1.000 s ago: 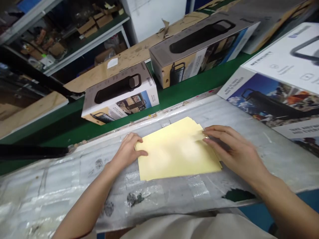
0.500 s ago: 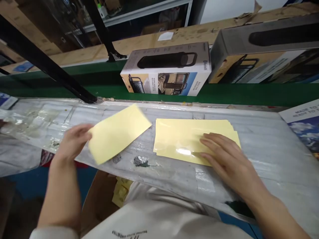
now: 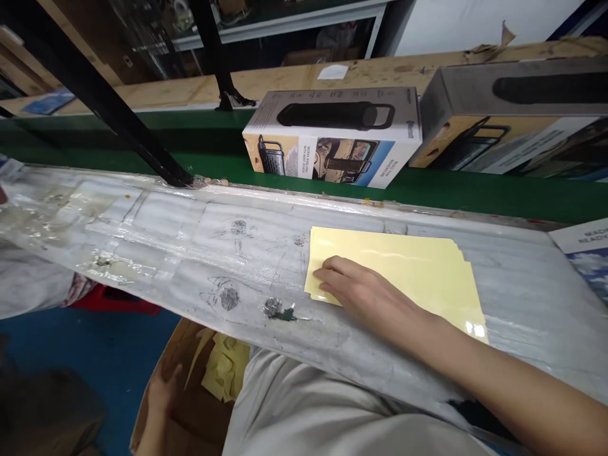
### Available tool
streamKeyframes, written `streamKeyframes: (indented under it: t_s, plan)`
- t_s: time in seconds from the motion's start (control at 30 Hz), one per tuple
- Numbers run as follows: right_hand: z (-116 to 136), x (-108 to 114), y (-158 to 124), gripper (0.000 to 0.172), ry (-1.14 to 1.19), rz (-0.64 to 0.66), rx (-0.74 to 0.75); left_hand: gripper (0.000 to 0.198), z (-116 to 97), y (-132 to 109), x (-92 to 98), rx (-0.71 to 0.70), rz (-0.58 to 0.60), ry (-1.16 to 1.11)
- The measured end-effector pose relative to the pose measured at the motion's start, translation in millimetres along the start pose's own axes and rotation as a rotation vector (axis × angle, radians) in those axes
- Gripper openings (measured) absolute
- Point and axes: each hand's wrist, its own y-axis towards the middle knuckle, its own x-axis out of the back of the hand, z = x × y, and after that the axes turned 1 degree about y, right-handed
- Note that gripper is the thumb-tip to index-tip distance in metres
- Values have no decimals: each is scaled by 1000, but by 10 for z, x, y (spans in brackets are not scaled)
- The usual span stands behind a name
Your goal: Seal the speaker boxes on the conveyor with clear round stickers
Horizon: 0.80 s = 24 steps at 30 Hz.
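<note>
A stack of pale yellow sheets (image 3: 408,259) lies on the worktop, its edges slightly uneven. My right hand (image 3: 361,291) rests palm down across the stack, its slightly bent fingertips touching the top sheet near the left end. I see no sheet lifted by it. Below the worktop's front edge, my left hand (image 3: 164,386) is inside a cardboard box (image 3: 152,373), blurred, with thumb and fingers apart. Just right of it, a yellow sheet (image 3: 198,354) appears nearly edge-on, apart from the fingers. Crumpled yellow sheets (image 3: 225,370) lie in the box.
Two printed speaker boxes, a nearer one (image 3: 332,136) and a larger-looking one (image 3: 513,120), stand on the green strip (image 3: 213,155) behind the worktop (image 3: 266,266). A black post (image 3: 109,107) slants down at left. Another printed box (image 3: 586,253) is at the right edge.
My left hand has carried a yellow sheet from above the worktop down into the cardboard box. My right hand has slid left along the stack. The view has shifted slightly.
</note>
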Motion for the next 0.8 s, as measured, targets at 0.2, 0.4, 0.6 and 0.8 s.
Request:
streamKeyframes:
  t_s: [0.2, 0.4, 0.6, 0.8]
  plan:
    - [-36, -118, 94, 22, 73, -9, -106, 24, -1149, 328, 992, -296, -717, -447]
    - [-3, -173, 74, 22, 134, -26, -160, 16, -3096, 64, 1432, -1271, -151, -583]
    - [24, -322, -37, 29, 38, -158, -124, 20, -4337, -41, 886, -1554, 487, -146]
    - [35, -345, -36, 22, 47, -169, -116, 16, -4521, 44, 571, -1593, 614, -6]
